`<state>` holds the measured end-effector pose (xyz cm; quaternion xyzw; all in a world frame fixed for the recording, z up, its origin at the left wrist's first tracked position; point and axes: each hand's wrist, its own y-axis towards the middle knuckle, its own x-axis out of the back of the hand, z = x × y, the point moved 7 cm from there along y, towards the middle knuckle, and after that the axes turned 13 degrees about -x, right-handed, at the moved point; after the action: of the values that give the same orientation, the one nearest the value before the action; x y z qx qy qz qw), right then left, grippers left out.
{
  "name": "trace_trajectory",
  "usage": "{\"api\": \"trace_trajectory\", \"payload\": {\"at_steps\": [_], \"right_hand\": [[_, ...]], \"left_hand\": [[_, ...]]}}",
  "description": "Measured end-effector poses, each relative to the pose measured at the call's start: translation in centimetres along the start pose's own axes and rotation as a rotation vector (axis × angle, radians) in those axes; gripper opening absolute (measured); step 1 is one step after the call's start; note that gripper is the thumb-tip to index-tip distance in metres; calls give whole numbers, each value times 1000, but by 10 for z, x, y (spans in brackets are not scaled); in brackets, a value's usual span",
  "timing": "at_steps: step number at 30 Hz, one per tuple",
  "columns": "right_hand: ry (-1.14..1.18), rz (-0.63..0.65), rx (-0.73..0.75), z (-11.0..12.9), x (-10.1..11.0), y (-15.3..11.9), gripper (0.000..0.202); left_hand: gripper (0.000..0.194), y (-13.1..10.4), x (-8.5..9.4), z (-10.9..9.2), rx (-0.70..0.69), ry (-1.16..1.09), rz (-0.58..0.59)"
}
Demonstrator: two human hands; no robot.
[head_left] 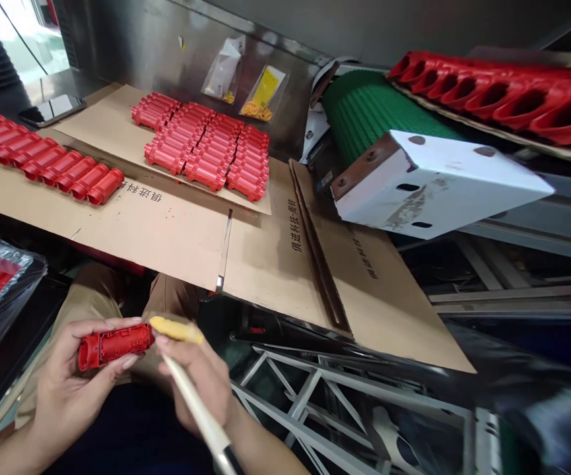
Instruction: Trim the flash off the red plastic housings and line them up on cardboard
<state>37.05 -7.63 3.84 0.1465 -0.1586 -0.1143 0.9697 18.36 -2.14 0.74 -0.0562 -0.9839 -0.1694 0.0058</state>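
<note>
My left hand (74, 376) is wrapped round a red plastic tube-shaped part (121, 343), with thumb and fingers along its two sides. The part lies roughly level above my lap, its round open end to the left. My right hand (199, 373) grips a slim pale-handled tool (193, 396) with a dark section at its lower end. A yellow finger cot (176, 328) covers one finger of that hand, right at the part's right end. The tool's working tip is hidden by my fingers, so I cannot tell whether it touches the part.
Red tubes stand in a row (60, 161) and in a block (206, 145) on cardboard (176, 231). Bags (265, 92) of yellow finger cots and a phone (52, 110) lie behind. A green conveyor belt (374, 112) with a white end bracket (438, 185) stands right, bearing more red tubes (503, 99).
</note>
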Motion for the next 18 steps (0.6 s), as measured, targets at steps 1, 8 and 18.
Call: {"api": "trace_trajectory", "payload": {"at_steps": [1,8,18], "right_hand": [[160,-42,-147,-11,5,3,21],[649,-91,-479,-40,14,7,18],[284,-153,-332,-34,24,6,19]], "left_hand": [[30,0,0,2,63,-33,-18],[42,-3,-9,14,408,-303,-78],[42,9,-14,11,320,-321,114]]}}
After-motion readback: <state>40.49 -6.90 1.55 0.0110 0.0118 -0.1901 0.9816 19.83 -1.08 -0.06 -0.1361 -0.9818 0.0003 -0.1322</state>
